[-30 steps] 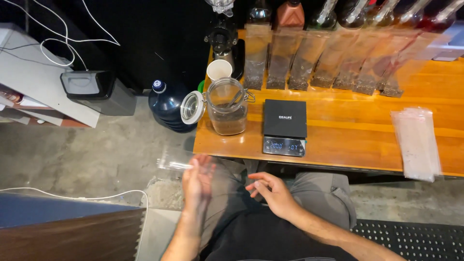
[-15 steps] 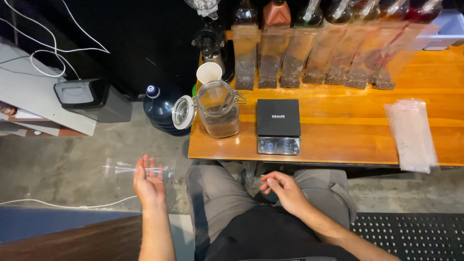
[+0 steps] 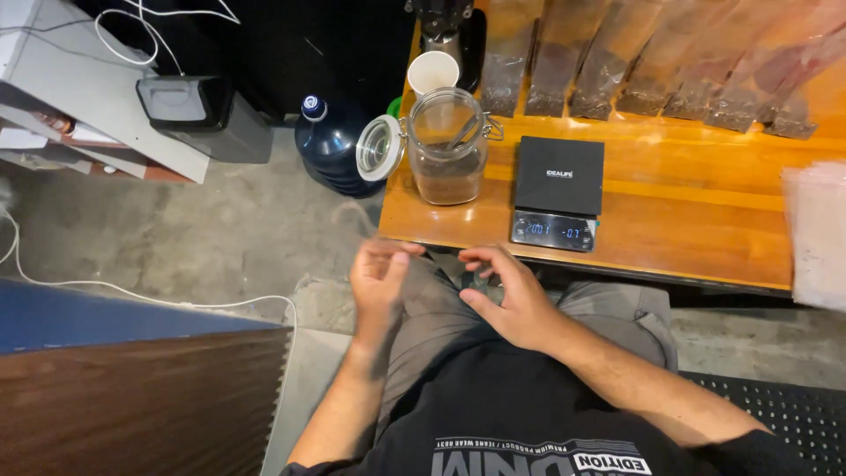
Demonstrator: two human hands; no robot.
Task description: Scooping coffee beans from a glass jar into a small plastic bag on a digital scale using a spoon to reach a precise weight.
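My left hand (image 3: 379, 284) and my right hand (image 3: 513, 301) are close together over my lap, just below the front edge of the wooden table (image 3: 696, 220). Both have their fingertips pinched, and a thin clear plastic bag (image 3: 476, 282) shows only faintly between them. Just beyond the hands on the table stand a glass jar (image 3: 445, 154) with its hinged lid swung open, holding brown grains and a scoop, and a black digital scale (image 3: 558, 189) with nothing on it.
A row of filled clear bags (image 3: 652, 70) leans along the table's back, beside a paper cup (image 3: 433, 70). Empty clear bags (image 3: 815, 229) lie at the right edge. On the floor stand a blue water bottle (image 3: 330, 145) and a black box (image 3: 189, 110). A wood panel (image 3: 132, 388) is at my left.
My left hand, which was stretched out to the left with the clear bag, has come back in beside my right hand at the table's edge. The view has shifted closer.
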